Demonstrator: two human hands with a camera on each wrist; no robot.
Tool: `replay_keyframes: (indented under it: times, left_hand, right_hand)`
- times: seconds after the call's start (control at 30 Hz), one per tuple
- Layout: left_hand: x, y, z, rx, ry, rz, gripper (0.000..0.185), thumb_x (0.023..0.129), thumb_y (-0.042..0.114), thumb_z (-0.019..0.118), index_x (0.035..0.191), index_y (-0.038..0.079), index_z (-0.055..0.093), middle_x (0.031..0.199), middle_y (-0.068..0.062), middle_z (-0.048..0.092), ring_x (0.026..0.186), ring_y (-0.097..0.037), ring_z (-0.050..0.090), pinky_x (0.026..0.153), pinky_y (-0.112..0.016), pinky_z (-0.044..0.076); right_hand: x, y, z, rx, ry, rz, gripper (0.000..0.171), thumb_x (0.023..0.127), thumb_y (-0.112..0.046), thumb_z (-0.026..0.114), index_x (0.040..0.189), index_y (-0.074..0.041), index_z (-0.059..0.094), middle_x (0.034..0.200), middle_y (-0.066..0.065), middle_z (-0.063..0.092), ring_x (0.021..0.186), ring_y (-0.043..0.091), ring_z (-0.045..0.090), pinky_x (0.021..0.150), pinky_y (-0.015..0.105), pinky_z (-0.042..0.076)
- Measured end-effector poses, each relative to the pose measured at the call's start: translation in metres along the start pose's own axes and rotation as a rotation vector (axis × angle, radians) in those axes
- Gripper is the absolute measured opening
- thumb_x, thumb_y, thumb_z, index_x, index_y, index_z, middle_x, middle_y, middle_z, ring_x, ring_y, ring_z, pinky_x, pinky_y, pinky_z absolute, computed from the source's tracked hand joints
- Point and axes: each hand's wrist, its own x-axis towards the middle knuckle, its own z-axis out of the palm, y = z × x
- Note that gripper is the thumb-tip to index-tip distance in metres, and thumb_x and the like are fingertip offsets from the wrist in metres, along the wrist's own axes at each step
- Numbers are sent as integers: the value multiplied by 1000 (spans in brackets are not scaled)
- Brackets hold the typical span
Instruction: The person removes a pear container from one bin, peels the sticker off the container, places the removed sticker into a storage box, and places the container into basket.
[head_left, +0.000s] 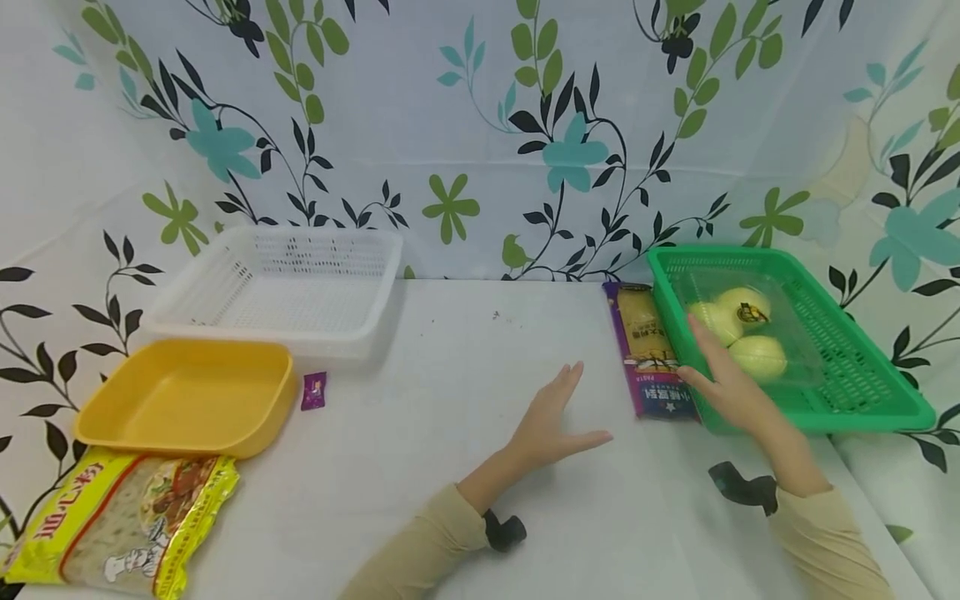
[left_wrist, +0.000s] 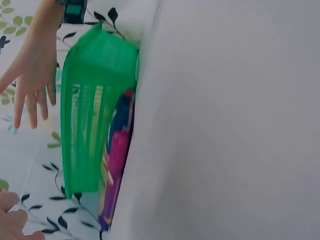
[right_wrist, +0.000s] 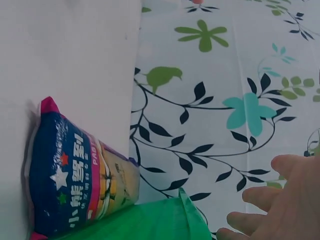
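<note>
Reaching into the green basket, my right hand, fingers straight, should cup the bagged fruit gently; my left hand rests flat on the desk.

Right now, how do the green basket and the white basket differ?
The green basket holds a clear bag of yellow fruit; the white basket shows nothing inside. The right hand reaches over the green basket's rim; no hand is near the white basket. Both are perforated plastic trays on the table.

Bright, even light; soft shadows; wrist views slightly blurred; head view edges bowed.
</note>
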Motion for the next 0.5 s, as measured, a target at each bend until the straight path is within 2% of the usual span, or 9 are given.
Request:
replay_keyframes:
  times: [0.13,0.27,0.37,0.5]
  left_hand:
    - [9,16,18,-78,-35,-31,89,75,51,65,144,21,16,146,4,18,130,-8,14,101,-39,23]
    - [21,31,30,-73,-59,9,90,74,50,66,144,20,18,145,4,19,129,-6,16,101,-33,24]
    - [33,42,36,-59,-51,66,88,75,46,68,143,15,22,144,3,23,129,-6,19,100,-27,25]
    - [51,58,48,-42,-33,74,89,74,42,71,142,13,22,143,3,25,127,-5,21,98,-25,28]
  right_hand:
    - [-5,9,-9,20,47,19,66,96,-25,41,143,-7,-1,145,23,-4,129,40,-5,97,60,-3]
    - [-8,17,-20,0,89,55,64,97,-27,37,142,-1,-1,143,28,-5,128,40,-11,96,59,-8]
    - [-8,22,-30,-15,120,76,64,97,-26,35,141,2,-2,142,30,-4,127,40,-15,96,58,-11]
    - [-9,27,-43,-25,142,96,63,97,-25,34,140,3,-2,142,30,-5,126,42,-16,95,59,-11]
